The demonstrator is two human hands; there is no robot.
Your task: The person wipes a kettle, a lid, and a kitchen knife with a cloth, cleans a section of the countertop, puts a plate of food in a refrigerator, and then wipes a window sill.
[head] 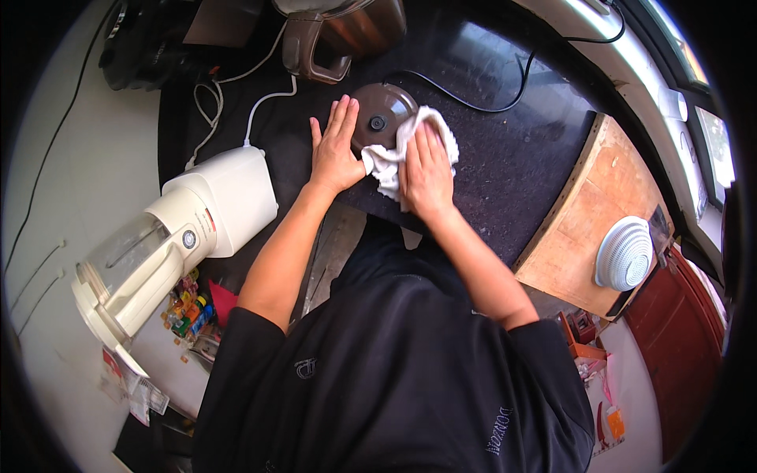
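Observation:
A round brown kettle base (387, 100) with a black connector at its middle lies on the dark countertop (491, 154) in front of me. Against its left edge rests my left hand (335, 145), fingers extended and holding nothing. My right hand (427, 168) presses a white cloth (449, 139) on the right side of the base; part of the cloth reaches across the base's near edge. A black cord runs from the far side of the base. Beyond it stands a brown kettle (361, 35) with a brown handle, cut off by the picture's top.
A cream blender (219, 195) with a clear jug stands at the left, its white cord on the counter. A black appliance (148, 53) is at the upper left. At the right, a wooden board (579, 201) bears a pale blue perforated basket (627, 254).

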